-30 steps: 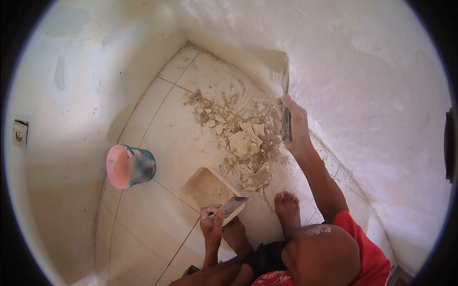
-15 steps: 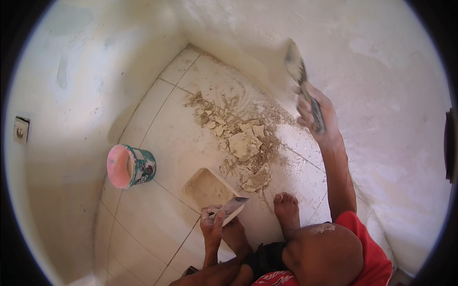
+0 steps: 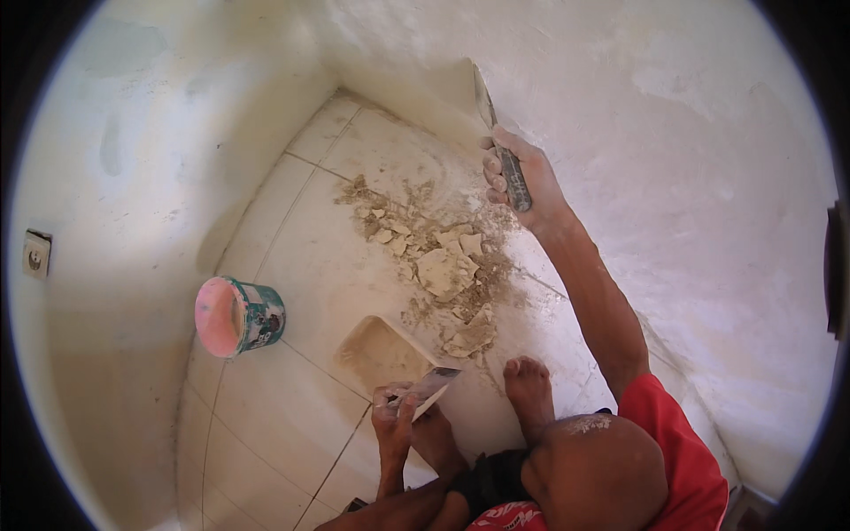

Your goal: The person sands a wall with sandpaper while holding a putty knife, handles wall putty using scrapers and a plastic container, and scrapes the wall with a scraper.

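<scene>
My right hand [image 3: 529,173] is wrapped round the dark handle of a putty knife [image 3: 511,168]. Its blade meets the right-hand wall [image 3: 611,115] low down near the corner, seen nearly edge-on. Down by my left foot, my left hand [image 3: 395,412] grips a second scraper [image 3: 434,382] with a flat grey blade. That blade lies over the near edge of a shallow tray [image 3: 379,352] coated with beige filler paste. Whether the left fingers also pinch the tray's rim I cannot tell.
Broken plaster flakes [image 3: 445,272] and brown dust cover the tiles ahead of my feet. A green bucket [image 3: 263,314] with a pink inside lies tipped at the left. A wall socket [image 3: 36,254] is on the left wall. My bare right foot [image 3: 529,394] stands beside the debris.
My right hand and putty knife have swept left along the wall toward the corner, and the blade has turned from face-on to nearly edge-on. My left hand has stayed put.
</scene>
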The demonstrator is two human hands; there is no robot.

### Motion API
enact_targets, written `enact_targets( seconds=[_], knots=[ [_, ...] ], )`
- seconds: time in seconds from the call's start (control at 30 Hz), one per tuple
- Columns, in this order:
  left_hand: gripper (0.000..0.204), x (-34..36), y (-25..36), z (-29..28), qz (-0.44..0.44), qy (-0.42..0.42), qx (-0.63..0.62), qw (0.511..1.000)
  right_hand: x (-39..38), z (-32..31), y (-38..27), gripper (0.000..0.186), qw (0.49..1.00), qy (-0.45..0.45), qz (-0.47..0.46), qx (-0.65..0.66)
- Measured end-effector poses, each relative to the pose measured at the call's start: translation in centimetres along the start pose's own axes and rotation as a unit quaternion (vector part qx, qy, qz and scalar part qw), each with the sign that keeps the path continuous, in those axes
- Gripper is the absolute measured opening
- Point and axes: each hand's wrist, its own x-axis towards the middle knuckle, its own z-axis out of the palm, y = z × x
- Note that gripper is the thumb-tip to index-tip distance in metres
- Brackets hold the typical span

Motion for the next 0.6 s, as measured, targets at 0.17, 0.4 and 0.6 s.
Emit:
enact_targets(
  seconds=[0.17,0.4,0.6],
  knots=[
    [0.021,0.1,-0.3,-0.1,-0.007,0.024,-0.023,0.999,-4.1,-2.4,0.7,0.039,0.999,0.027,-0.013,0.031],
    [0.025,0.3,0.1,0.2,0.0,0.008,-0.015,1.0,-10.5,-6.7,-1.4,0.042,0.998,0.025,-0.006,0.056],
    [0.023,0.1,0.3,0.1,-0.034,0.016,-0.005,0.999,-15.0,-6.4,0.8,0.038,0.997,0.078,-0.001,0.023]
  ],
)
